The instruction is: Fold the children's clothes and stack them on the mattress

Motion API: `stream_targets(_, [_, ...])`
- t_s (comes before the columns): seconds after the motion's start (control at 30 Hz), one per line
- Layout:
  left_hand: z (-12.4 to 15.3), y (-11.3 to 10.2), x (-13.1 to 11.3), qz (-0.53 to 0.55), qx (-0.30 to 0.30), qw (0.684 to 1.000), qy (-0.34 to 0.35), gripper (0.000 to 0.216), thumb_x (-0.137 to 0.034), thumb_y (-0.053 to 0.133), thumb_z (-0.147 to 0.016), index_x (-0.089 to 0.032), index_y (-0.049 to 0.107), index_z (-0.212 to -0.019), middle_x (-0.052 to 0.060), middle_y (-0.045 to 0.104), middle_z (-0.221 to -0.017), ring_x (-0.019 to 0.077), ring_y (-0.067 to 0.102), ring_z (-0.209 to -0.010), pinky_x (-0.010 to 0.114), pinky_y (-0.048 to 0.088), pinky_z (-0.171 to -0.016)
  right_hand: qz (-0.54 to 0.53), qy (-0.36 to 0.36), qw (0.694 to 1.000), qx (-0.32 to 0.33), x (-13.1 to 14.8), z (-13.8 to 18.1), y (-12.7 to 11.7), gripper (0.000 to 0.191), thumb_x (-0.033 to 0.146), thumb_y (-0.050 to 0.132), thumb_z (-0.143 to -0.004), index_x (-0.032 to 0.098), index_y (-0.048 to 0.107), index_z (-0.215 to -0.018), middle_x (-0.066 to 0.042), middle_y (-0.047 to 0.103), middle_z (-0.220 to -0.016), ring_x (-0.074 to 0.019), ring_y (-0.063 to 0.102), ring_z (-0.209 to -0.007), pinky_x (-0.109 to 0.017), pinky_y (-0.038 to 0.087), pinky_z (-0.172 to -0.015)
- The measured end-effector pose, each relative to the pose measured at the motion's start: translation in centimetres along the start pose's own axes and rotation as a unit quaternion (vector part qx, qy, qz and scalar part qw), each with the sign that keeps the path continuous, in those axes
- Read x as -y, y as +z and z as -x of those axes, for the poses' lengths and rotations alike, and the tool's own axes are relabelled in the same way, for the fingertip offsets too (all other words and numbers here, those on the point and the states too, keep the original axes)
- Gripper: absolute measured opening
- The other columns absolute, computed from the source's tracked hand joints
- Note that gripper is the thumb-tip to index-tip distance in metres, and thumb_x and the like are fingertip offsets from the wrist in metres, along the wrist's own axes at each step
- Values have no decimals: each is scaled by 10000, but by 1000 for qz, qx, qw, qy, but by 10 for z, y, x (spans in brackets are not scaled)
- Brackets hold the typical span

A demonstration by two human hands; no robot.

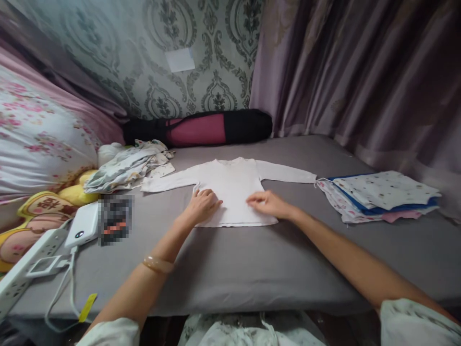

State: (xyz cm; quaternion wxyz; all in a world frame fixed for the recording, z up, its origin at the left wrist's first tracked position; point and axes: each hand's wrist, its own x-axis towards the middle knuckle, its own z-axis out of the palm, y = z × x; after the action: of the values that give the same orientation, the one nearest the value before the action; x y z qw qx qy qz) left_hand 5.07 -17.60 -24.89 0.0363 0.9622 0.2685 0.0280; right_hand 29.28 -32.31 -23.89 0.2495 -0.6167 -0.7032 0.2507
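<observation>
A small white long-sleeved shirt (230, 180) lies flat on the grey bed surface (230, 269), both sleeves spread out sideways. My left hand (202, 204) rests palm down on the shirt's lower left part, fingers stretched out. My right hand (268, 203) lies flat on the lower right part, fingers pointing left. Neither hand holds anything. A pale bangle (157, 264) sits on my left wrist.
A stack of folded patterned cloths (382, 196) lies at the right. A crumpled heap of clothes (129, 166) is at the left, beside a yellow plush toy (43, 211), a white power bank (83, 224) and a power strip (21, 269). A black-and-pink bag (201, 127) lies against the wall.
</observation>
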Motion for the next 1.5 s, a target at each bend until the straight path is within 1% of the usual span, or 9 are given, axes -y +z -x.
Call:
stream_targets(0.07, [-19,-4,-20,28,-13,999,29,319,-382,343,-983,-183,592,-999,117,628,-1110,242,590,-1083,446,405,-1001,109,90,984,-110,-23,-18,-20,288,199,457,-921,190,701,-1074,-70,708,-1084,-196,631,-997,-318,454,-914])
stream_targets(0.13, [-40,-1,-43,58,-25,996,56,242,-327,389,-966,-190,577,-1035,107,623,-1132,231,585,-1092,398,428,-977,210,141,956,-150,-43,-33,-35,264,174,496,-897,175,696,-1069,-95,684,-1109,-226,593,-1049,-327,439,-914])
stream_targets(0.37, [-75,28,-112,125,-28,991,34,373,-307,436,-947,-131,472,-1274,164,480,-1410,261,433,-1327,424,350,-1098,385,116,912,-82,-64,-48,-39,308,113,424,-903,180,681,-1059,-112,647,-1093,-252,530,-1068,-330,389,-881])
stream_targets(0.7, [-62,46,-131,78,-30,996,32,716,-593,288,-953,-95,335,-1466,203,275,-1559,329,195,-1462,521,163,-1179,441,57,894,-60,-74,-46,-46,354,151,306,-976,144,637,-1100,-157,615,-1107,-272,485,-1066,-360,319,-884])
stream_targets(1.0, [-35,39,-158,89,-12,992,85,711,-522,177,-989,-16,290,-1476,216,266,-1557,316,190,-1465,507,182,-1175,375,94,920,-59,-39,-57,-25,415,103,291,-935,85,647,-1148,-202,594,-1237,-286,491,-1187,-403,321,-1021])
stream_targets(1.17, [-6,14,-143,185,-9,963,196,522,-495,303,-987,-144,555,-1279,141,622,-1274,236,542,-1242,354,388,-1071,224,35,973,43,-16,-60,20,598,410,236,-999,115,290,-1516,-120,215,-1594,-254,143,-1469,-442,129,-1179])
stream_targets(1.23, [-2,7,-124,206,-29,966,151,456,-374,234,-1014,-188,644,-1086,92,706,-1052,191,646,-1052,314,456,-978,204,60,976,52,-14,-59,29,633,449,201,-1000,110,239,-1533,-124,151,-1608,-265,74,-1480,-486,74,-1182])
stream_targets(1.37, [-3,17,-91,106,-92,990,-32,472,-419,307,-988,-135,565,-1262,182,555,-1360,300,455,-1330,474,335,-1105,213,105,971,17,-13,-63,33,649,492,170,-995,143,241,-1537,-122,132,-1610,-290,50,-1480,-553,55,-1164])
stream_targets(1.5, [-2,39,-83,54,-45,994,-90,758,-614,335,-930,-71,370,-1458,237,288,-1539,369,227,-1445,575,225,-1146,230,124,965,-4,-16,-76,33,641,519,180,-986,194,265,-1532,-112,142,-1610,-305,66,-1477,-611,54,-1141])
